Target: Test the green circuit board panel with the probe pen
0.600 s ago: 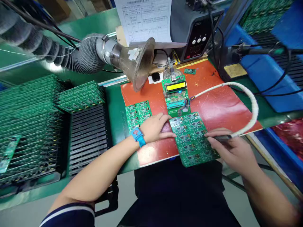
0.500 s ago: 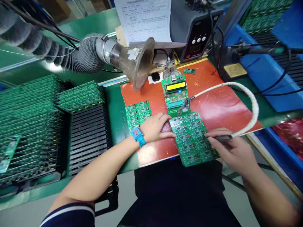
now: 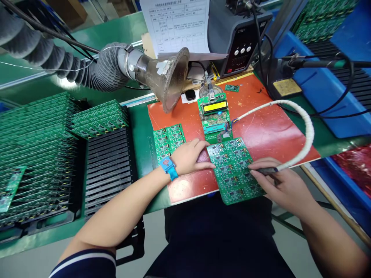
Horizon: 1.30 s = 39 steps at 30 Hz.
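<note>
A green circuit board panel (image 3: 230, 172), with rows of small repeated circuits, lies tilted over the front edge of the red mat. My left hand (image 3: 189, 156) grips its left edge, index finger near the top corner and thumb lower down. A pinkish-purple object (image 3: 203, 156) shows partly under that palm. My right hand (image 3: 285, 185) is closed around a dark pen-like probe (image 3: 267, 170) at the end of a white wrapped cable (image 3: 308, 135). The probe's tip is at the panel's right half, partly hidden by fingers. Behind the panel sits a programmer board (image 3: 216, 119) with a lit yellow display.
Another panel (image 3: 166, 137) lies left of the programmer on the red mat (image 3: 255, 112). Black racks (image 3: 108, 166) with upright boards stand at left. A fume extraction hood (image 3: 171, 81) hangs behind. A soldering station (image 3: 243, 42) and blue bins (image 3: 336, 104) are at right.
My right hand and the probe have shifted slightly left over the panel, and the cable with them. My left hand and the panel have stayed in place.
</note>
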Each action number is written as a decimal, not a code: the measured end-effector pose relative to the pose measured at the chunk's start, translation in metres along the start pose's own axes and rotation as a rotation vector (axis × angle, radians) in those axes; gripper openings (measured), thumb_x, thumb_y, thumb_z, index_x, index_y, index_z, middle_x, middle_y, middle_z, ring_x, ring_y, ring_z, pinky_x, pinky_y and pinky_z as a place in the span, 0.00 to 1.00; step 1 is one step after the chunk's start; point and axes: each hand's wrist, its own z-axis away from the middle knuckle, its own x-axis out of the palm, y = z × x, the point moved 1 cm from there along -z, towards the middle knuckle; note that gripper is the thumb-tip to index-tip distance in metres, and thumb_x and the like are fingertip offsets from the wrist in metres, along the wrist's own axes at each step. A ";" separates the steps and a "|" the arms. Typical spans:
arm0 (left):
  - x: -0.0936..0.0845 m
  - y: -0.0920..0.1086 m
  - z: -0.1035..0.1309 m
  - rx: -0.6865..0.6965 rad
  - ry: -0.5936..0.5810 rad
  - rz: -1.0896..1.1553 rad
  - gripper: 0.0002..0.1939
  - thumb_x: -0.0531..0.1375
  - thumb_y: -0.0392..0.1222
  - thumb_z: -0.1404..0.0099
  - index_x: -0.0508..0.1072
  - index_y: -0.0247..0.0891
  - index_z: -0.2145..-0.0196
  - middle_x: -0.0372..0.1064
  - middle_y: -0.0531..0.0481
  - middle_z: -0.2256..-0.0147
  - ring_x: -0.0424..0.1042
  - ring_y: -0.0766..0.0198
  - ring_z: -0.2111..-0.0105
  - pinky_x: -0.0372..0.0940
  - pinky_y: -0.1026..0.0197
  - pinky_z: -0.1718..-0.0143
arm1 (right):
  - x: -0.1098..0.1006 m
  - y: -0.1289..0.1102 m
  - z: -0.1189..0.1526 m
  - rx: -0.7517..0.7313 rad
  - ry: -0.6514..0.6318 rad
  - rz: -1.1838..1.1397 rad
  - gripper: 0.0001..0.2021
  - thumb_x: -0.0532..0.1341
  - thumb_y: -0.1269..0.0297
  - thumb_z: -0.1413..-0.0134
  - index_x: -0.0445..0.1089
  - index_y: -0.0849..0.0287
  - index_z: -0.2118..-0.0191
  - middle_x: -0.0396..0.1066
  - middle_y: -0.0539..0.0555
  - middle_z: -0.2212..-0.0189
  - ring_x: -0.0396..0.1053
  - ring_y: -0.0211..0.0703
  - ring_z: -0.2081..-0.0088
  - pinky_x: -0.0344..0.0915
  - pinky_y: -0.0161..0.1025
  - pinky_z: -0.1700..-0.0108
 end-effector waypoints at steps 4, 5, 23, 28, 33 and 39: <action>0.000 0.000 0.000 -0.004 -0.010 0.000 0.38 0.50 0.72 0.40 0.62 0.34 0.49 0.68 0.41 0.58 0.72 0.55 0.61 0.68 0.56 0.62 | 0.004 -0.001 -0.003 -0.018 0.025 0.012 0.06 0.58 0.72 0.42 0.67 0.55 0.59 0.69 0.54 0.64 0.71 0.40 0.65 0.69 0.34 0.67; 0.000 0.000 0.000 -0.006 -0.015 0.000 0.38 0.50 0.72 0.40 0.63 0.34 0.49 0.68 0.41 0.58 0.72 0.55 0.61 0.68 0.56 0.62 | 0.004 0.000 -0.002 -0.026 0.039 0.015 0.06 0.58 0.72 0.42 0.67 0.55 0.60 0.69 0.54 0.65 0.71 0.40 0.65 0.69 0.34 0.68; 0.000 0.000 0.000 -0.014 -0.016 0.010 0.39 0.49 0.73 0.41 0.63 0.34 0.49 0.68 0.41 0.58 0.72 0.55 0.61 0.68 0.55 0.62 | 0.003 0.000 -0.001 0.057 0.042 -0.088 0.05 0.58 0.69 0.41 0.70 0.55 0.61 0.70 0.53 0.63 0.70 0.41 0.62 0.69 0.34 0.62; -0.001 0.000 0.000 -0.013 -0.017 0.004 0.41 0.49 0.75 0.43 0.63 0.35 0.49 0.68 0.41 0.57 0.72 0.54 0.61 0.68 0.54 0.62 | 0.002 0.000 0.000 0.066 0.049 -0.099 0.04 0.59 0.67 0.41 0.70 0.55 0.62 0.70 0.54 0.64 0.71 0.42 0.63 0.70 0.35 0.63; -0.001 0.001 0.000 -0.011 -0.022 0.010 0.38 0.50 0.72 0.40 0.62 0.34 0.49 0.68 0.41 0.58 0.72 0.55 0.61 0.68 0.55 0.62 | 0.002 -0.003 -0.002 0.068 0.060 -0.104 0.04 0.58 0.66 0.41 0.71 0.54 0.62 0.71 0.55 0.64 0.72 0.43 0.63 0.71 0.37 0.63; -0.001 0.000 0.000 -0.010 -0.023 0.007 0.37 0.51 0.71 0.39 0.62 0.35 0.48 0.68 0.41 0.58 0.72 0.55 0.61 0.68 0.55 0.62 | 0.003 -0.003 -0.001 0.068 0.050 -0.092 0.04 0.59 0.67 0.41 0.71 0.55 0.62 0.70 0.55 0.64 0.71 0.42 0.64 0.70 0.36 0.64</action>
